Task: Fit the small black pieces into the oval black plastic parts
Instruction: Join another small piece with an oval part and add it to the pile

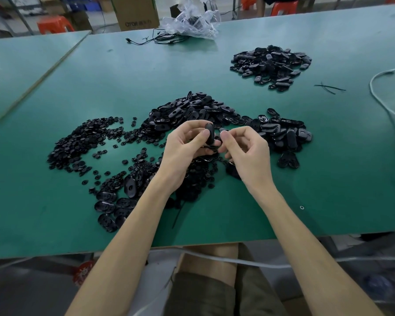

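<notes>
Green covering on the table [306,179] fills most of my view, with black parts heaped across it. My left hand [185,151] is raised above the middle of the table and grips one oval black part [209,133], which stands nearly on edge, thumb curled across its near side and the other fingers wrapped behind it. My right hand [249,153] sits just beside it, thumb and forefinger pressed together on a small black piece [222,131] that the fingertips mostly hide, and the remaining fingers are curled into the palm. The piece is right at the edge of the oval part; I cannot tell whether the two touch. A wide scatter of small pieces [82,142] lies to the left, reaching under my left wrist. Behind my hands is a heap of oval parts [192,112], with more spilling out to the right [283,133]. A few ovals [114,201] lie flat beside my left forearm. A separate far heap [271,65] sits well apart towards the back right. At the far edge are a crumpled clear plastic bag [192,21], a black cable [151,39] and a cardboard box [135,12]; a white cable [388,110] runs down the right side
</notes>
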